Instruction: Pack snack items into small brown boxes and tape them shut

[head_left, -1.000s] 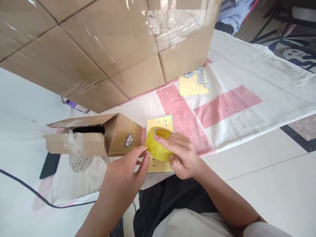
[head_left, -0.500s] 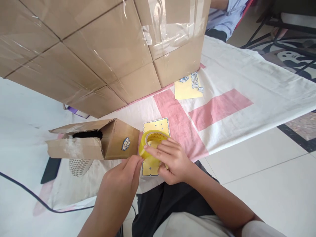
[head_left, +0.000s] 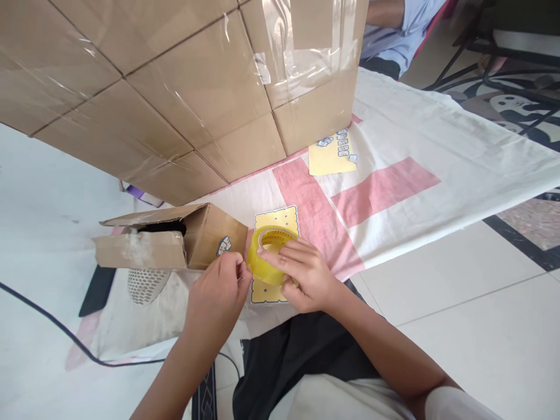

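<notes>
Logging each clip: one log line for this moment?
right hand: grips yellow tape roll | left hand: pinches its edge | small open cardboard box: beside

Tape roll (head_left: 266, 263) translucent yellow; small box (head_left: 192, 242) brown cardboard; cloth (head_left: 420, 157) white, pink bands; sticker sheet (head_left: 330, 156) pale yellow.

tape roll (head_left: 268, 256): yellow and see-through, round like a ring, with red print on its inner ring.
state: held up off the cloth, tipped so its hole faces up and away.
place: over a yellow card, just right of a small open brown box.
hold: right hand (head_left: 301, 275) wraps its right side; left hand (head_left: 219, 294) pinches at its left edge.
</notes>
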The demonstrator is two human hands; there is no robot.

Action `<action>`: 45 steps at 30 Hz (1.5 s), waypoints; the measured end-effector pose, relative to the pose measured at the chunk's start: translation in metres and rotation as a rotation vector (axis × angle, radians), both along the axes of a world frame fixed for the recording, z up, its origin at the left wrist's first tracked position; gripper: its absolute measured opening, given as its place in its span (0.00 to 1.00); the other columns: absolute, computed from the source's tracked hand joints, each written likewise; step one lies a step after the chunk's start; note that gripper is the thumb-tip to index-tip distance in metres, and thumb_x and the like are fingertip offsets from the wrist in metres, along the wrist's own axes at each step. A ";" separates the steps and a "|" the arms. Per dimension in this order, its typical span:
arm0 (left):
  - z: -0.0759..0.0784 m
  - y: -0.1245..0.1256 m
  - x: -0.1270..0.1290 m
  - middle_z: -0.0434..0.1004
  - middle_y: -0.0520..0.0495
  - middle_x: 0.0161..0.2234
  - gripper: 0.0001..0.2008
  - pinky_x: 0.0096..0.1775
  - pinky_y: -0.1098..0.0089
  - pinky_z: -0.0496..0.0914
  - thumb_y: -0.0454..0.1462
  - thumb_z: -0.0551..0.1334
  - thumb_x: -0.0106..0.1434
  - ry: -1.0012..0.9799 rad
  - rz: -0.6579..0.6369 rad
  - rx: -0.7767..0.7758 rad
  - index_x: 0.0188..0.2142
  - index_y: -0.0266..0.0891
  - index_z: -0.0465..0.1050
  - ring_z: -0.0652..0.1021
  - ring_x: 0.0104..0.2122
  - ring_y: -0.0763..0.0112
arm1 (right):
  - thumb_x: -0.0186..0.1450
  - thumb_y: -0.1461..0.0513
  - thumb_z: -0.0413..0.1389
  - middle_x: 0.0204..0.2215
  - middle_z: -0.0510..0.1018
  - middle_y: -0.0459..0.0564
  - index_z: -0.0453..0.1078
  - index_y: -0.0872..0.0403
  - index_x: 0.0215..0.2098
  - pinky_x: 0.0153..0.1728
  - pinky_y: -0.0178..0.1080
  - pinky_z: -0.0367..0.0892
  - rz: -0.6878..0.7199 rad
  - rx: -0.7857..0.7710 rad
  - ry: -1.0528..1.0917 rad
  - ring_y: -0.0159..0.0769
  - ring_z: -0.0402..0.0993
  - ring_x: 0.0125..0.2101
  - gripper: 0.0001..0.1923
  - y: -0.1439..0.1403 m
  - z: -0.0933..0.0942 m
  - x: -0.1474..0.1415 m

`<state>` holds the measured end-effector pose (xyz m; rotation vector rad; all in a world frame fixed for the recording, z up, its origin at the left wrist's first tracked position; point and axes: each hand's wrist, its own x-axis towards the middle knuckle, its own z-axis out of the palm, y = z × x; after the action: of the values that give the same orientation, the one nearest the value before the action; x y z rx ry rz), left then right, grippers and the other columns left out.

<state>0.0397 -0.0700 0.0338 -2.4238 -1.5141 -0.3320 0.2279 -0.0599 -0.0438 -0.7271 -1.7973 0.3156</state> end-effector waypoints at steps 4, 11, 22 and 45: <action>0.005 -0.002 -0.005 0.82 0.49 0.32 0.08 0.28 0.72 0.69 0.38 0.54 0.72 -0.136 0.042 -0.133 0.40 0.40 0.70 0.79 0.26 0.71 | 0.59 0.69 0.46 0.28 0.72 0.46 0.68 0.53 0.61 0.31 0.42 0.64 0.023 -0.017 0.083 0.38 0.66 0.28 0.33 0.001 -0.001 0.002; 0.012 -0.007 -0.004 0.84 0.50 0.33 0.06 0.26 0.74 0.72 0.39 0.61 0.68 -0.251 -0.047 -0.216 0.42 0.40 0.73 0.79 0.23 0.74 | 0.58 0.69 0.47 0.26 0.70 0.44 0.67 0.53 0.62 0.28 0.41 0.59 0.029 0.008 0.066 0.37 0.65 0.27 0.33 0.001 0.000 0.001; 0.019 0.002 -0.007 0.83 0.57 0.28 0.04 0.26 0.81 0.73 0.35 0.61 0.67 -0.340 -0.173 -0.298 0.35 0.41 0.75 0.81 0.23 0.78 | 0.59 0.70 0.47 0.26 0.70 0.45 0.68 0.53 0.60 0.29 0.41 0.62 0.051 -0.008 0.063 0.37 0.64 0.27 0.31 -0.001 0.000 0.002; 0.015 0.001 -0.014 0.84 0.59 0.31 0.02 0.29 0.83 0.76 0.35 0.66 0.65 -0.426 -0.176 -0.379 0.38 0.45 0.77 0.82 0.27 0.78 | 0.57 0.70 0.47 0.24 0.65 0.43 0.71 0.55 0.56 0.28 0.40 0.58 0.110 -0.036 0.155 0.35 0.63 0.25 0.30 0.002 0.000 0.006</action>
<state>0.0260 -0.0686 0.0493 -2.9382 -1.6532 -0.6905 0.2341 -0.0579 -0.0438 -0.6132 -1.6910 0.4657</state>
